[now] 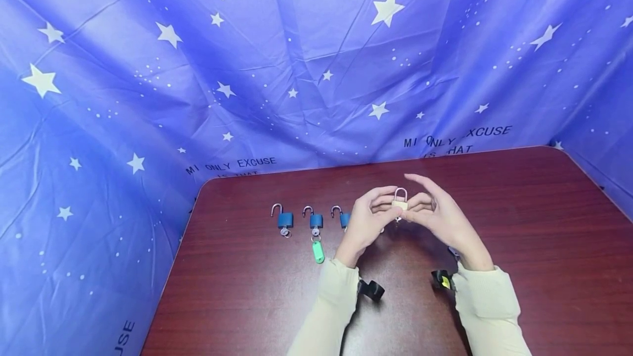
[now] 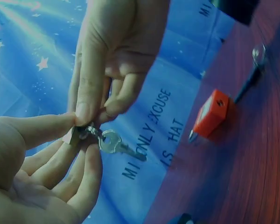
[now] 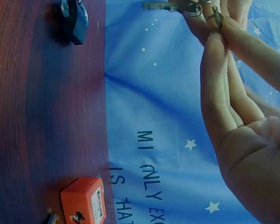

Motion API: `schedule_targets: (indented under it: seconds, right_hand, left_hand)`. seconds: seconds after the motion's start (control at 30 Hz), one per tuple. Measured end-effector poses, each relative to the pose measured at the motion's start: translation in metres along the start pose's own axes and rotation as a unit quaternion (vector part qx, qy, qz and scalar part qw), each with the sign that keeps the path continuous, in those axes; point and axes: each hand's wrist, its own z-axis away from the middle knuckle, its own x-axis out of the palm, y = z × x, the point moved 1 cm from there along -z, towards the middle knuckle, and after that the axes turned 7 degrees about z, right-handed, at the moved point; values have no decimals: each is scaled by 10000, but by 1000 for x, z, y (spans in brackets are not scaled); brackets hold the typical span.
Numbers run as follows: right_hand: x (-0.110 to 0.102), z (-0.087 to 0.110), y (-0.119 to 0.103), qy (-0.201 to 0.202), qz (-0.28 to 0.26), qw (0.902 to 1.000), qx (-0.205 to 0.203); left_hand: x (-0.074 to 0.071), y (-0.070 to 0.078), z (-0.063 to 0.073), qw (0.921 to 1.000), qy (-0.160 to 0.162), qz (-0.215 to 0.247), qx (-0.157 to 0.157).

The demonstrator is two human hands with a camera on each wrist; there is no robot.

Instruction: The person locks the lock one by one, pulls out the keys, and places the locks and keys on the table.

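Observation:
A small brass padlock (image 1: 399, 204) is held up in front of me between both hands, its shackle upright with both legs at the body. My left hand (image 1: 368, 221) pinches it from the left with thumb and fingers. From the other side my right hand (image 1: 447, 221) pinches it too, thumb at its lower edge and index finger raised away. Below the lock a silver key (image 2: 112, 142) dangles from a small ring, as the left wrist view shows. Fingertips cover much of the lock's body in both wrist views.
Left of my hands lie blue padlocks (image 1: 285, 220) in a row, shackles swung open, keys in them; one carries a green key tag (image 1: 318, 252). An orange-red padlock (image 2: 211, 116) sits on the brown table (image 1: 237, 301). A starry blue cloth (image 1: 296, 70) hangs behind.

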Motion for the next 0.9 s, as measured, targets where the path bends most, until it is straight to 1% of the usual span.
schedule_targets:
  seconds: [0.13, 0.27, 0.4, 0.5, 0.6, 0.7, 0.77, 0.9]
  right_hand:
    - [0, -1, 1, -46, 380, 9984, -428]
    - [2, -1, 0, 41, 629, 9957, -676]
    - [3, -1, -1, 83, 650, 9951, -746]
    - [3, 0, 0, -3, 730, 9939, -824]
    - [3, 1, -1, -139, 1002, 9906, -917]
    - [3, 2, -1, -276, 1161, 9886, -920]
    - [4, 1, -1, -306, 1015, 9907, -851]
    - [6, -1, 0, -202, 400, 9977, -509]
  left_hand:
    - [-1, -1, 0, 9999, 40, 107, 15]
    - [-2, -3, 0, 9998, 110, 156, -34]
    - [-3, -3, 0, 9995, 122, 273, -60]
    - [-4, 1, 1, 9996, 120, 264, 3]
    - [-6, 5, 1, 9998, 146, 42, 131]
    - [-7, 8, 1, 9995, 200, -116, 232]
    - [-8, 9, 1, 9993, 261, -97, 258]
    - [-6, 9, 1, 9978, 508, 311, 282]
